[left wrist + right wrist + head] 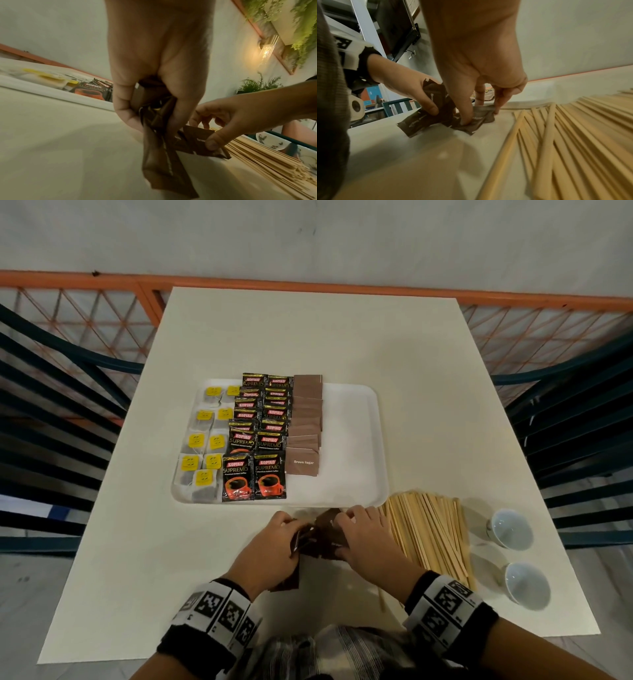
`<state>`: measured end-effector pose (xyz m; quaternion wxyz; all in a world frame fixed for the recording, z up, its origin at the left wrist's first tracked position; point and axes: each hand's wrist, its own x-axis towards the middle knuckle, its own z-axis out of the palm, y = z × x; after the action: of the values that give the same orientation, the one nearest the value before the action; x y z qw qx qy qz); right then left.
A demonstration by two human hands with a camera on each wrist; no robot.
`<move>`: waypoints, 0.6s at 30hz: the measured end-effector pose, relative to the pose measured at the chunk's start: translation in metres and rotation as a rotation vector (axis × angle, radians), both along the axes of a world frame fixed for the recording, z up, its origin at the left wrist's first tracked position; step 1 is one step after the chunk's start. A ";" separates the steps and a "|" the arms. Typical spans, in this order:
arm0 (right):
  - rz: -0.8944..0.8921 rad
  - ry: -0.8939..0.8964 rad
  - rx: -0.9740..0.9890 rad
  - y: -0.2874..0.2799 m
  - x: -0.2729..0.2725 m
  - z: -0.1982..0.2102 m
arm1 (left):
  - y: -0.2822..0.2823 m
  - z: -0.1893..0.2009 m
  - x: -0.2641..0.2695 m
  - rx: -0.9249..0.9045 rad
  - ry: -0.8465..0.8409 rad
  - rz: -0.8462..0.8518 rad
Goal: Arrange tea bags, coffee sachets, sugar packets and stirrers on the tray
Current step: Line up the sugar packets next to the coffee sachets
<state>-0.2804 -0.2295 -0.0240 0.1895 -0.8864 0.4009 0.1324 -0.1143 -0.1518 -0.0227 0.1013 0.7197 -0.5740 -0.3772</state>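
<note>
A white tray [352, 440] holds yellow-tagged tea bags [202, 450] on its left, black coffee sachets [260, 436] in two columns, and a column of brown sugar packets [306, 422]. Just in front of the tray, my left hand [274, 542] grips a bunch of brown sugar packets [159, 142]. My right hand [363, 535] pinches more loose sugar packets [471, 121] lying on the table, thumb and fingers curled on them. Wooden stirrers [428, 529] lie in a pile on the table right of my right hand.
Two small white cups [510, 529] [525, 585] stand at the table's right front. The right part of the tray is bare. An orange lattice railing [342, 285] and dark chair backs [51, 405] flank the table.
</note>
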 end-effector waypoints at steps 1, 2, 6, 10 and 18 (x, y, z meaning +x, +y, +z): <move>-0.012 -0.029 0.024 0.001 0.001 0.000 | -0.001 0.000 0.001 0.005 -0.012 -0.002; -0.034 -0.058 0.050 0.001 0.003 -0.001 | -0.001 0.000 0.002 0.009 -0.020 -0.003; -0.143 -0.098 0.184 -0.004 0.011 -0.005 | -0.001 -0.007 0.002 0.021 -0.037 0.021; -0.148 -0.089 0.236 -0.008 0.019 -0.010 | -0.002 -0.010 0.003 0.012 -0.074 0.069; -0.308 -0.472 0.462 -0.023 0.020 0.025 | 0.000 0.004 0.035 -0.014 0.622 0.586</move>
<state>-0.2600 -0.2521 0.0012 0.4898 -0.7556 0.4345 -0.0192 -0.0791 -0.1521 -0.0191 0.3773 0.7036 -0.2899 -0.5278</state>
